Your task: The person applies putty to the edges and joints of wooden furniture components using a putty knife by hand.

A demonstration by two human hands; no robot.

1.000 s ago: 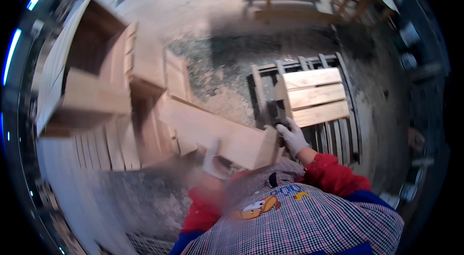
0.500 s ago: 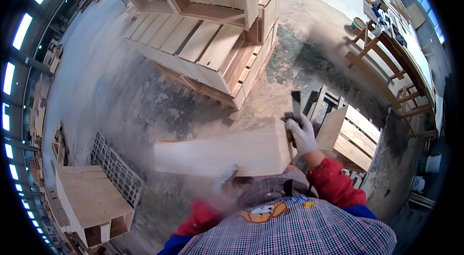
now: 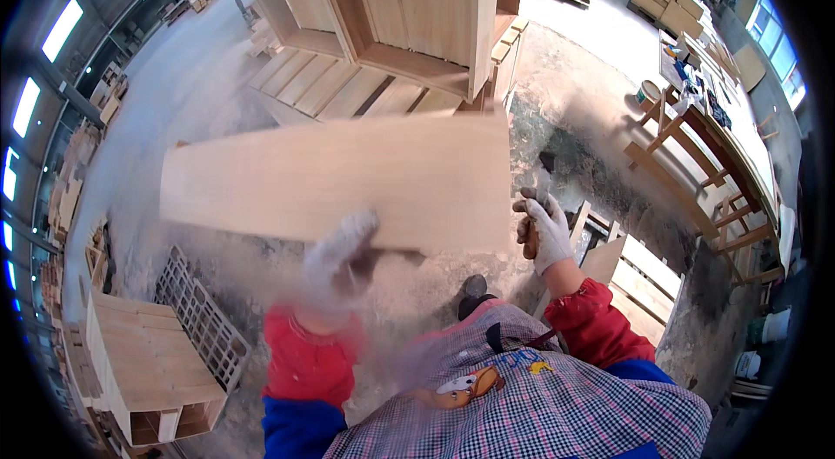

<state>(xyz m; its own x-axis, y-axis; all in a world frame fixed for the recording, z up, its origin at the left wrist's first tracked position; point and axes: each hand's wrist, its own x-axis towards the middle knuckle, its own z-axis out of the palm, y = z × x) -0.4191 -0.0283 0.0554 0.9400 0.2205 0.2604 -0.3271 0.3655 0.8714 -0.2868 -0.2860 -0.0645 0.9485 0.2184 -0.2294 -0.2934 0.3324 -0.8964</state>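
Note:
A long pale wooden piece [image 3: 339,176] is held up in front of me, its broad smooth face turned my way. I cannot tell whether it is a single board or one side of a box. My gloved left hand [image 3: 341,259], smeared by motion, grips its lower edge. Beyond its right end, apart from it, my gloved right hand [image 3: 544,231] is closed round the handle of a scraper-like tool with a dark flat blade [image 3: 546,161]. The glove's fingertips are stained brown.
Stacked wooden crates [image 3: 409,16] stand ahead. A slatted crate [image 3: 644,289] rests on a pallet at right, and a wooden box [image 3: 152,355] beside a grey grid [image 3: 202,311] at left. A cluttered workbench [image 3: 726,142] runs along the right.
The wooden piece has moved up, left and away from me, with my left hand going up and left too. My right hand has come off its right end, still holding the tool.

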